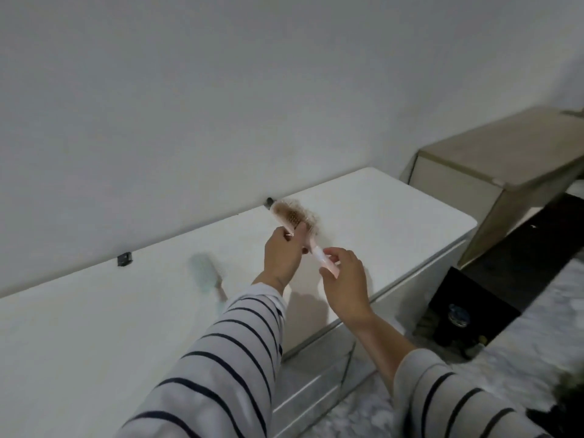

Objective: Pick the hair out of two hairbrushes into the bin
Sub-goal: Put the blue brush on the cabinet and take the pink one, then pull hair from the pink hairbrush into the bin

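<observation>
Open cabinet top (363, 210) around green brush (207, 273)

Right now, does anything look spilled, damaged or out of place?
Nothing stands out. Both hands, left hand and right hand, hold the pink hairbrush, still tangled with hair; the green hairbrush lies flat on the white top.

Left hand (282, 254) is gripping the pink hairbrush (297, 222) at its head, thumb up; right hand (344, 279) is pinching the handle end, both striped-sleeved forearms raised.

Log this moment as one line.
left hand: at pink brush head | right hand: holds handle | green brush: on dresser
</observation>
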`<state>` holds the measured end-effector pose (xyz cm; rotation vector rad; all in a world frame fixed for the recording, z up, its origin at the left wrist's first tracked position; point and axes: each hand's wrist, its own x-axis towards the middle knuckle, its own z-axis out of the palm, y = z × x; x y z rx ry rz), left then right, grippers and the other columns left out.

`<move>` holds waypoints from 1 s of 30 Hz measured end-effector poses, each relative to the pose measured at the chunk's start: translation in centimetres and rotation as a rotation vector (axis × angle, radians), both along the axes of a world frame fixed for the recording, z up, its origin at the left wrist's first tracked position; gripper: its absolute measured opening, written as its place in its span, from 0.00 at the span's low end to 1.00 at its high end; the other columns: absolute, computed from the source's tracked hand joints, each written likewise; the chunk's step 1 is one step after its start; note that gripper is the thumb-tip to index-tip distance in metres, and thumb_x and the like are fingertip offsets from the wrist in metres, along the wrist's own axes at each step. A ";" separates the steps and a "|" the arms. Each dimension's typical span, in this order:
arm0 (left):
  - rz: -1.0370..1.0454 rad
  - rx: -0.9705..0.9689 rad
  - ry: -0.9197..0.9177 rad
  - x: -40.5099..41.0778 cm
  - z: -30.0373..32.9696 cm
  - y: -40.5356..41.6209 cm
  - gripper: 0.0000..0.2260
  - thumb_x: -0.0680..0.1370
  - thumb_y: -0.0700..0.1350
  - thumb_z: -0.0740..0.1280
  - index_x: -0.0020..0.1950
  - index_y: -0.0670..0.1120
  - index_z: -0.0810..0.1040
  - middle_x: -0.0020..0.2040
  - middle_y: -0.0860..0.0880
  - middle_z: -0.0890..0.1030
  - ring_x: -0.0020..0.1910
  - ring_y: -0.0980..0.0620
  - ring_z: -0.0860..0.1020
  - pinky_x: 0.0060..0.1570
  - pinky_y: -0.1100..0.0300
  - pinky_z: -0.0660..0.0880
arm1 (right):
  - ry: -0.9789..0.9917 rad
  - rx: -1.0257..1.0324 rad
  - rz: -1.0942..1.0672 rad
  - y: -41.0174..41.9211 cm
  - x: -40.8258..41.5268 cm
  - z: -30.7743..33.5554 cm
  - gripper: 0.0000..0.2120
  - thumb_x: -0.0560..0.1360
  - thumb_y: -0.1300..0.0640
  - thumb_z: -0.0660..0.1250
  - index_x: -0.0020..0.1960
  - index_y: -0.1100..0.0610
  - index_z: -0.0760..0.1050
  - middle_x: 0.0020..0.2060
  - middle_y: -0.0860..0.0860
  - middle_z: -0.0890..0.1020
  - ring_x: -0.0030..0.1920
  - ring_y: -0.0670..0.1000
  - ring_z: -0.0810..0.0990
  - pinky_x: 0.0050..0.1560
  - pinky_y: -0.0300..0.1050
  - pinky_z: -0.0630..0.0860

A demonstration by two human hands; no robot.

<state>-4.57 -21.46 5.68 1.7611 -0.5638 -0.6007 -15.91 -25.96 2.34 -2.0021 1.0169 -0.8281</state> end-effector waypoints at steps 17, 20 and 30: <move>-0.553 0.062 0.170 -30.5 -3.1 -6.7 0.14 0.83 0.51 0.51 0.51 0.50 0.75 0.49 0.41 0.83 0.46 0.44 0.81 0.55 0.43 0.79 | -0.247 0.550 -0.286 -5.8 -31.0 0.3 0.31 0.74 0.66 0.67 0.74 0.62 0.59 0.53 0.60 0.80 0.46 0.50 0.80 0.44 0.38 0.77; -0.546 0.120 0.173 -34.3 -7.1 -8.4 0.20 0.77 0.57 0.52 0.57 0.49 0.76 0.53 0.42 0.83 0.53 0.41 0.81 0.58 0.41 0.76 | -0.243 0.539 -0.332 -5.0 -36.1 -0.8 0.18 0.72 0.71 0.66 0.62 0.68 0.73 0.34 0.57 0.80 0.26 0.43 0.78 0.32 0.33 0.76; -0.498 0.146 0.321 -43.9 -9.5 -7.7 0.12 0.83 0.46 0.52 0.59 0.41 0.69 0.38 0.44 0.77 0.29 0.46 0.76 0.34 0.55 0.73 | 0.122 0.515 -0.631 -3.3 -50.6 -6.3 0.06 0.72 0.65 0.68 0.42 0.59 0.83 0.28 0.50 0.79 0.30 0.46 0.78 0.28 0.27 0.72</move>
